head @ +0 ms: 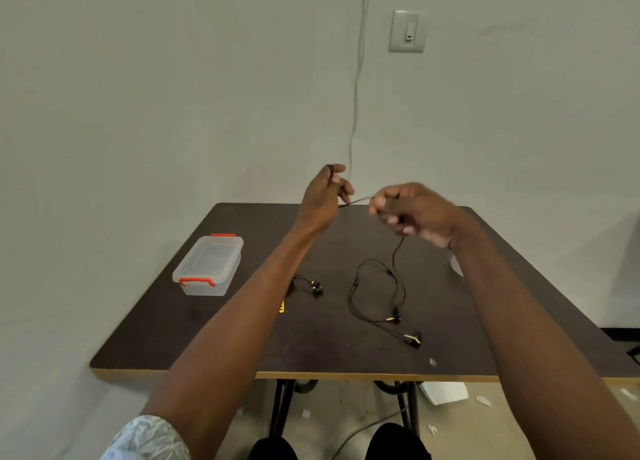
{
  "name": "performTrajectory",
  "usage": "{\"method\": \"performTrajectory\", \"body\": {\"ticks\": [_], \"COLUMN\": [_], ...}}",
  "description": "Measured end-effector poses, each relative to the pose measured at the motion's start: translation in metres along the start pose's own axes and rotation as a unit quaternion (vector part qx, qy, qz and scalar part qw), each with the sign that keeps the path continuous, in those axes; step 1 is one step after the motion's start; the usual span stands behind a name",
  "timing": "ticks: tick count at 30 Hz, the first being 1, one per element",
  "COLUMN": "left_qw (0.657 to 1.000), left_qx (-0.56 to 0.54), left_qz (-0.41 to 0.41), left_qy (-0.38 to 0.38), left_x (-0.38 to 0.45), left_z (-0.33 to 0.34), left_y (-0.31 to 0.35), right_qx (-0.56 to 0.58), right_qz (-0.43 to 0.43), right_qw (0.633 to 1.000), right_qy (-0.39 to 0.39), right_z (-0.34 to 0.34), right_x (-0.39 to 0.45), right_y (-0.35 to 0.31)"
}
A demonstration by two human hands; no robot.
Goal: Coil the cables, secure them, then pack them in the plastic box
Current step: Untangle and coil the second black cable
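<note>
A dark table (207,338) against a pale wall (138,95). Two earphone cables: one (375,293) gripped taut between left hand (320,201) and right hand (412,213), another (310,284) mid-frame. One shut plastic box (207,265) left.
</note>
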State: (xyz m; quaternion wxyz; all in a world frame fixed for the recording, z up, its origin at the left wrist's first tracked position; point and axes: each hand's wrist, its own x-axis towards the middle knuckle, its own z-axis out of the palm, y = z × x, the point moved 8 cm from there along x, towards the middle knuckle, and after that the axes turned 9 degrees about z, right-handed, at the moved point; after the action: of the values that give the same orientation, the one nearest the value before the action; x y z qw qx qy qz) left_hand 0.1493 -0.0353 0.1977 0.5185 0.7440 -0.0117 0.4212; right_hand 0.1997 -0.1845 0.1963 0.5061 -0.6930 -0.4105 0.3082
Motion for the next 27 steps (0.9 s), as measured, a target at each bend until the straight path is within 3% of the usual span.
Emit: {"method": "performTrajectory", "body": {"ticks": [5, 11, 14, 17, 21, 23, 27], "left_qw": [0.989, 0.956, 0.936, 0.904, 0.892, 0.906, 0.963], "left_qx": [-0.056, -0.155, -0.242, -0.376, -0.446, -0.413, -0.208], "left_qz": [-0.087, -0.143, -0.14, -0.123, -0.068, -0.063, -0.06], "left_qy": [-0.109, -0.204, -0.212, -0.162, -0.02, 0.065, 0.158], "left_x": [-0.021, -0.036, -0.036, -0.027, -0.009, -0.005, -0.008], "left_z": [0.028, 0.052, 0.054, 0.051, 0.033, 0.021, 0.001], "left_y": [-0.007, 0.007, 0.019, 0.031, 0.033, 0.02, -0.007], "right_qx": [0.065, 0.064, 0.042, 0.036, -0.004, -0.01, -0.068], "right_qz": [-0.087, -0.074, -0.037, 0.006, 0.064, 0.085, 0.113], "right_qw": [0.988, 0.975, 0.971, 0.976, 0.992, 0.996, 0.988], "right_qy": [0.111, 0.199, 0.231, 0.213, 0.106, 0.04, -0.075], "right_z": [-0.05, -0.066, -0.065, -0.052, -0.022, -0.004, 0.014], "right_x": [0.003, 0.017, 0.021, 0.025, 0.029, 0.026, 0.011], "right_y": [-0.039, -0.022, -0.005, 0.016, 0.04, 0.045, 0.031]}}
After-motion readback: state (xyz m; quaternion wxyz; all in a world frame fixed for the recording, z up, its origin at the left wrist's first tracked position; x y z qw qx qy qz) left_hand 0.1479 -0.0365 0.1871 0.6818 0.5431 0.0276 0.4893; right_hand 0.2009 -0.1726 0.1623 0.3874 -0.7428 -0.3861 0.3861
